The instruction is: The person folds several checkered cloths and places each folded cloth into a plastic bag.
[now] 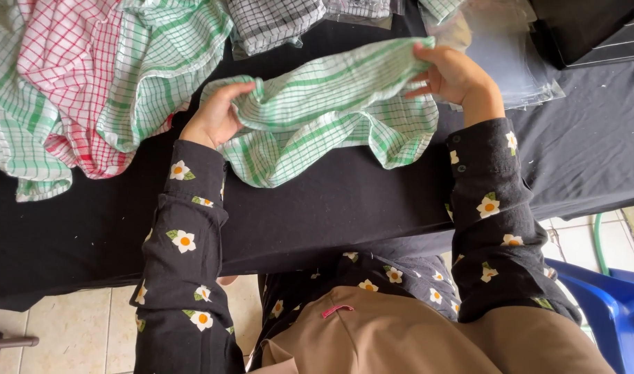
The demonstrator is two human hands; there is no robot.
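both hands, left hand (213, 118) and right hand (450, 73), pinching the green checked cloth (331, 111); its slack hem could drag off the worktop (331, 208).

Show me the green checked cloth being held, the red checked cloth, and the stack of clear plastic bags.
green checked cloth (324, 111), head view, middle of its spread fabric.
red checked cloth (60, 62), head view, its upper folds.
clear plastic bags (518, 66), head view, top sheet.

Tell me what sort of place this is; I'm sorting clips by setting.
Probably a small packing or sorting spot for cloths: a table under a black cover, a pile of checked cloths, and clear plastic bags stacked beside them.
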